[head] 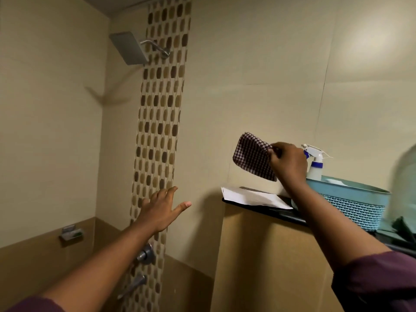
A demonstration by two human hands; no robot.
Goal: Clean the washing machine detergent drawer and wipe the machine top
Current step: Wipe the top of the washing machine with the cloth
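Right hand [287, 162] fingers pinching checked cloth [253, 156], left hand [161, 210] fingers spread apart, empty

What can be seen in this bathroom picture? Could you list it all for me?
Checked cloth: one, dark red and white, held up above the ledge.
Spray bottle: one, white with blue, standing in the basket.
Basket: one, teal, on the ledge at right.
Paper: one sheet, white, on the ledge.
Ledge: one, black top, right of middle.
Shower head: one, grey, upper left.
Taps: two, metal, on the mosaic strip.
Soap holder: one, metal, left wall.
Left hand: open, fingers spread, by the wall.
Right hand: pinches the cloth.
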